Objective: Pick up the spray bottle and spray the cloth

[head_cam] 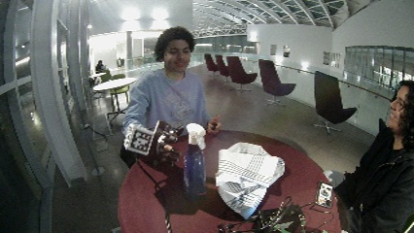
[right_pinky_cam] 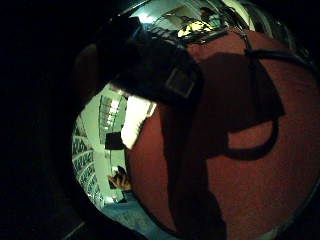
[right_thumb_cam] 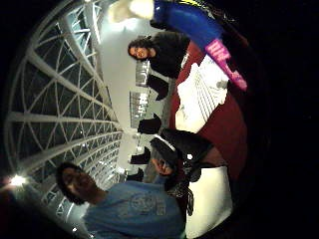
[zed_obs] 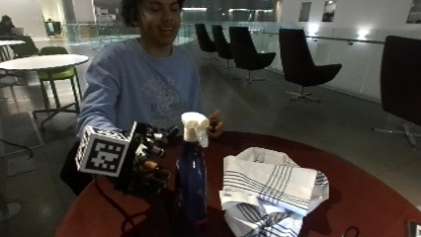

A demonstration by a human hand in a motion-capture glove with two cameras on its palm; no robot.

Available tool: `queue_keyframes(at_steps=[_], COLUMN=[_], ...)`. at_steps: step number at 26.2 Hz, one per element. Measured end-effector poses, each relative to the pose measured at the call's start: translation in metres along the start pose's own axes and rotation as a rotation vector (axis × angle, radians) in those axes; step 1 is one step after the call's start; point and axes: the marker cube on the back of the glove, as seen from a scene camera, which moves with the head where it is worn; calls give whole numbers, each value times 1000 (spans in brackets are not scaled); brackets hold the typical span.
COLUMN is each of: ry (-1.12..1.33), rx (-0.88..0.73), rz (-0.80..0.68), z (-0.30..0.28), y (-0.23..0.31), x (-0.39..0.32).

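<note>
Upright, dark-blue spray bottle (zed_obs: 190, 182), white nozzle

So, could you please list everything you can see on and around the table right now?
Spray bottle: one, blue with white trigger head, upright on the table beside the cloth.
Cloth: one, white with dark stripes, bunched on the table.
Table: one, round, dark red.
Phone: one, at the table's edge near the seated person.
Cables: a tangle, dark, at the table's near edge.
Chairs: several, black, along the railing.
Right hand: gloved black, beside the bottle, not gripping it.
Left hand: bare, behind the bottle.
</note>
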Motion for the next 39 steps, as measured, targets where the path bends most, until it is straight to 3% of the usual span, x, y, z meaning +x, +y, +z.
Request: queue_keyframes(at_steps=[11,24,33,39], ry=[-90,-77,-102,128], rx=[173,258,20,-220], rz=[88,-45,-60,-14], z=[34,41,18,11], y=[-62,-87,-78,-70], x=[20,25,-8,-33])
